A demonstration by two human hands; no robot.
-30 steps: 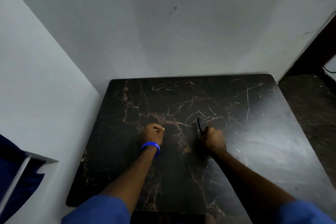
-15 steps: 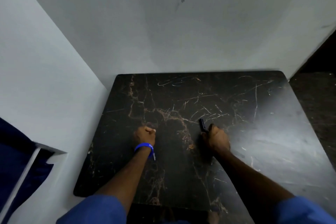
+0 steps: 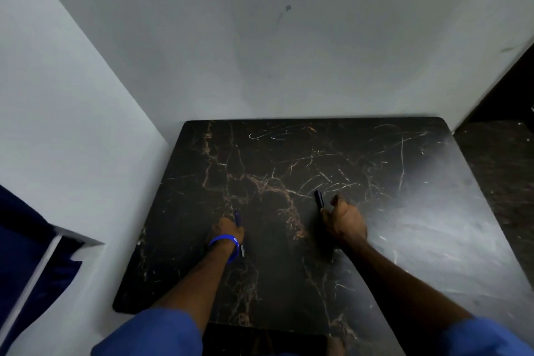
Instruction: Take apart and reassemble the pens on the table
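My left hand (image 3: 226,230), with a blue wristband, is closed around a thin blue pen (image 3: 237,217); its upper end sticks out past the fingers and its lower tip shows beside the wrist. My right hand (image 3: 344,221) holds a short dark pen part (image 3: 319,199) upright between thumb and fingers, with the forefinger lifted. Both hands rest on the black marble table (image 3: 404,211), roughly a hand's width or two apart. The light is dim and small details of the pens are hard to make out.
White walls close in the table at the back and on the left. A dark blue cloth and a white ledge (image 3: 43,254) lie at the lower left. Dark floor (image 3: 500,170) shows to the right of the table.
My left hand has slid towards me and a little left, and the blue pen now shows in it. The right hand stays in place with the dark part. The camera tilted slightly.
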